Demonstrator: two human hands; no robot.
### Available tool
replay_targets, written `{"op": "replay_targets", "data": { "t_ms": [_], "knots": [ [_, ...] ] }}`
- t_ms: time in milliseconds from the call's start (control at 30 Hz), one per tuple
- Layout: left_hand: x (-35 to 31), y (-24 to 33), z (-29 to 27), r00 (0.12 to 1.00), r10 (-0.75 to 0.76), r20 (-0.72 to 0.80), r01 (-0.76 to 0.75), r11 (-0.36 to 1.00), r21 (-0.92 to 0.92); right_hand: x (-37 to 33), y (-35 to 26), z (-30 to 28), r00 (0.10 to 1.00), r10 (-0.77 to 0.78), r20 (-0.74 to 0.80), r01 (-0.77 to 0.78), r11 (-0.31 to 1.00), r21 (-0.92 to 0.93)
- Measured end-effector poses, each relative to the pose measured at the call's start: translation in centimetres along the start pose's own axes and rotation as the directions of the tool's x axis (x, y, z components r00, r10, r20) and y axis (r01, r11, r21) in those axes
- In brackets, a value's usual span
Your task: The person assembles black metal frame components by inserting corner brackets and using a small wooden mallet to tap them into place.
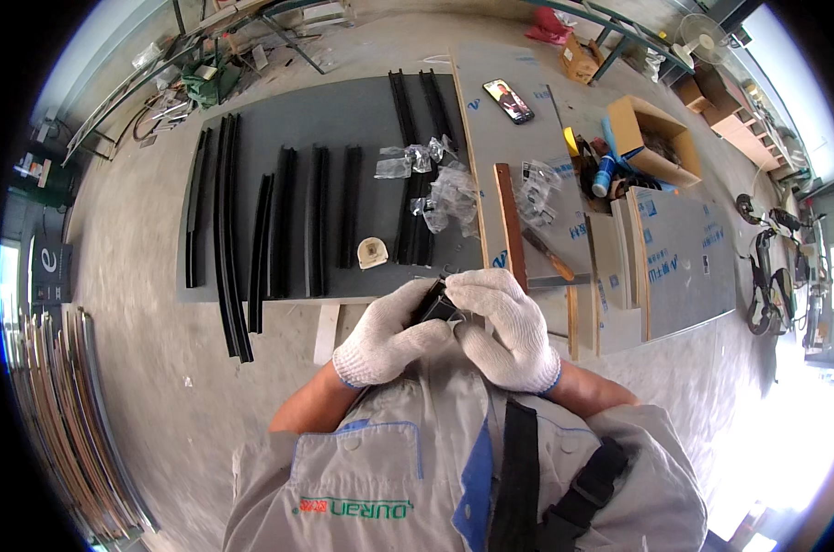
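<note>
My left hand (387, 336), in a white knitted glove, is closed around a short black piece (431, 304) close to my chest. My right hand (502, 324), gloved alike, meets it from the other side, its fingers bent over the upper end of that piece. Most of the piece is hidden by the gloves, so its exact kind does not show. Just beyond my hands, long black profile strips (317, 221) lie on a dark panel (251, 115). A whitish tape measure (373, 253) rests among them, and crumpled clear plastic bags (447, 198) lie to its right.
Right of the dark panel, a grey board (491, 64) carries a phone (509, 101), a reddish-brown bar (510, 225) and an orange-handled tool (561, 268). Farther right are a blue can (605, 175), a cardboard box (651, 138) and stacked panels (688, 267). Long strips (68, 405) stand at far left.
</note>
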State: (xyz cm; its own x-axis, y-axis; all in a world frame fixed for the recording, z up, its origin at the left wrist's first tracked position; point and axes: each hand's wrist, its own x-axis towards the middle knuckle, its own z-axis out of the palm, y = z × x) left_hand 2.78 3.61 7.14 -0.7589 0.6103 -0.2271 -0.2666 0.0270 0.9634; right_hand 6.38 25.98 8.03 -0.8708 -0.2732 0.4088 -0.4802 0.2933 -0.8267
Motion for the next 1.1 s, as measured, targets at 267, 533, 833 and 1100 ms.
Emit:
{"op": "replay_targets", "data": {
  "t_ms": [267, 533, 833, 1100],
  "knots": [
    [0.4, 0.3, 1.1, 0.982, 0.15, -0.118, -0.092, 0.914, 0.396, -0.7, 0.0, 0.9, 0.995, 0.006, -0.102, -0.006, 1.0, -0.006],
    [1.5, 0.0, 1.4, 0.911, 0.387, -0.142, -0.214, 0.74, 0.638, -0.1, 0.2, 0.3, 0.991, -0.041, -0.126, 0.041, 0.999, -0.006],
    [2.9, -0.2, 1.4, 0.821, 0.569, -0.049, -0.346, 0.564, 0.749, -0.3, 0.4, 0.0, 0.97, -0.167, -0.177, 0.146, 0.982, -0.123],
    [3.0, -1.3, 1.4, 0.782, 0.608, -0.134, -0.456, 0.706, 0.542, 0.8, 0.3, -0.3, 0.98, -0.133, -0.148, 0.131, 0.991, -0.027]
  ]
}}
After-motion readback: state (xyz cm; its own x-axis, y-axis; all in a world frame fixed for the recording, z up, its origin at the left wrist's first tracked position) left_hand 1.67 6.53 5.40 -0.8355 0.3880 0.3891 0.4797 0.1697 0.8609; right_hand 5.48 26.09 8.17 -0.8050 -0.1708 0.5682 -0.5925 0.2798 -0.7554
